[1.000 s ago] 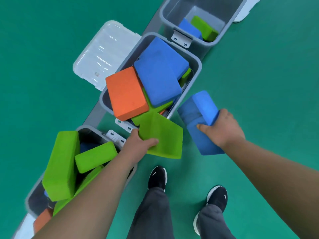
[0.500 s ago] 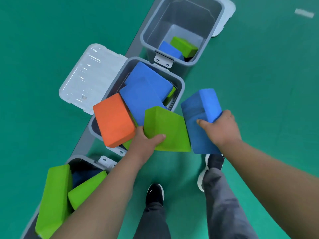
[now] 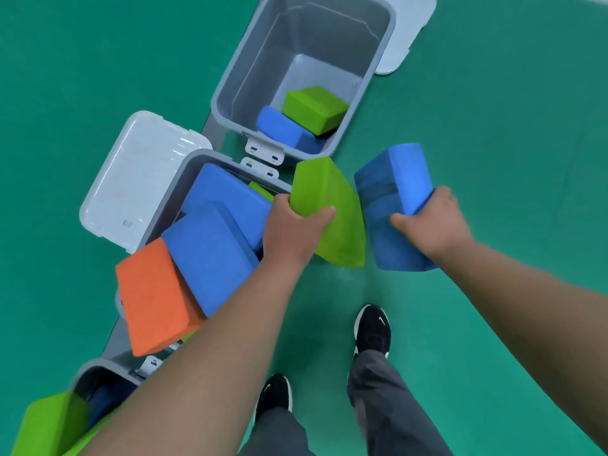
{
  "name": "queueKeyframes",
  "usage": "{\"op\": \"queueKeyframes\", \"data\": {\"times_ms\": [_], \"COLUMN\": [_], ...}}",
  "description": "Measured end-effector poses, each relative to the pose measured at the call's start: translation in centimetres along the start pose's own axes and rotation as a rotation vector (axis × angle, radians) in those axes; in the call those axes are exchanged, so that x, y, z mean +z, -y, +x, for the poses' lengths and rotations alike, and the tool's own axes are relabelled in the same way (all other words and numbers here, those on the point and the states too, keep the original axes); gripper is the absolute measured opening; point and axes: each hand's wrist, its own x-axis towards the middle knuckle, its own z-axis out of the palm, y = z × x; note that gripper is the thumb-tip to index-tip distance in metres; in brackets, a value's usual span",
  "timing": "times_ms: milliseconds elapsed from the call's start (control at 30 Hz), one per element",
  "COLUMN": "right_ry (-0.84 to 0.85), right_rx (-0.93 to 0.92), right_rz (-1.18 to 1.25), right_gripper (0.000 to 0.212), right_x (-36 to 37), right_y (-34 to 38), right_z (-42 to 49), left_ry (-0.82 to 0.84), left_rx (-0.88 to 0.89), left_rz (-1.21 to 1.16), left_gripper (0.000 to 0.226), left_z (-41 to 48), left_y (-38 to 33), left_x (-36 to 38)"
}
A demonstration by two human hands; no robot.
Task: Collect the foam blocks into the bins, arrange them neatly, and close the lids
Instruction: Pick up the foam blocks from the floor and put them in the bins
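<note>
Green block (image 3: 329, 187) sits in the left hand (image 3: 292, 230) grip, blue block (image 3: 390, 187) in the right hand (image 3: 434, 225) grip.

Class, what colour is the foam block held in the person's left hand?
A green block, clearest in the head view.

Row: three bins stand on the floor (image 3: 493, 159), on a diagonal from lower left to top centre.
Far bin (image 3: 263, 44): top centre; inside, upper block (image 3: 312, 108) lies partly on lower block (image 3: 279, 126); far lid (image 3: 408, 31) at its upper right.
Middle bin (image 3: 184, 159): centre left; pile of blocks (image 3: 210, 251) rises above its rim; middle lid (image 3: 138, 179) on its left.
Near bin (image 3: 95, 365): lower left corner.
Hands: left hand (image 3: 292, 225) holds left block (image 3: 322, 185) right of the middle bin; right hand (image 3: 434, 222) holds right block (image 3: 388, 189) just beside it.
</note>
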Motion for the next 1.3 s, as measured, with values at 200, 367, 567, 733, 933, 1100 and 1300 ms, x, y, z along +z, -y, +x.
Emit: {"op": "queueKeyframes", "data": {"times_ms": [200, 367, 567, 733, 933, 1100, 1300], "right_ry": [0.024, 0.033, -0.032, -0.091, -0.125, -0.061, 0.085], "right_rx": [-0.027, -0.082, -0.046, -0.060, -0.058, 0.002, -0.071], "right_rz": [0.141, 0.200, 0.333, 0.355, 0.351, 0.420, 0.178], "right_gripper": [0.066, 0.059, 0.061, 0.071, 0.080, 0.080, 0.056], "right_x": [-2.5, -2.2, -3.2, -4.9, -4.6, -3.0, 1.1], "right_y": [2.4, 5.3, 11.9, 18.4, 22.9, 24.4, 21.0], "right_z": [7.1, 9.8, 13.2, 17.0, 20.4, 21.9, 19.9], "left_ry": [-0.117, -0.173, -0.201, -0.171, -0.007, 0.262, 0.336], "left_rx": [0.007, 0.059, 0.058, 0.050, -0.031, -0.167, -0.283], "left_rz": [-0.189, -0.183, -0.259, -0.318, -0.547, -0.548, -0.357], "left_gripper": [0.043, 0.047, 0.057, 0.071, 0.075, 0.039, 0.023], "left_z": [7.2, 13.0, 19.4, 23.7, 28.5, 29.4, 28.5], "left_y": [-4.0, -5.2, -8.9, -12.0, -12.3, -11.8, -8.6], "left_x": [0.4, -0.9, -3.1, -4.7, -5.4, -4.7, -3.1]}}
